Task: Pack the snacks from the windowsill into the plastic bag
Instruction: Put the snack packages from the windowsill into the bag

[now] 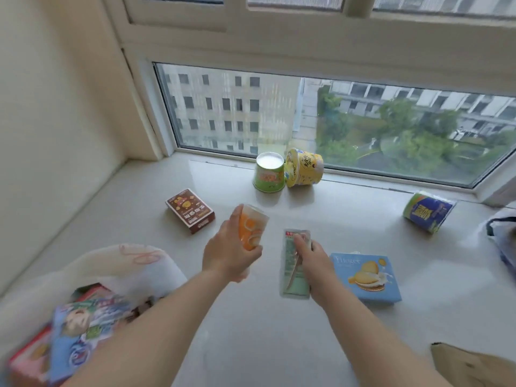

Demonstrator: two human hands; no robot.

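Glossy snacks [252, 229] on smooth windowsill [279, 331]

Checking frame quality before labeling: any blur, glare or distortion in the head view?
Head view: wide-angle bending bows the window frame; motion blur smears the plastic bag and the packs inside at lower left; daylight glare sheens the windowsill; the left hand on the orange cup and the right hand on the green packet are fairly sharp.
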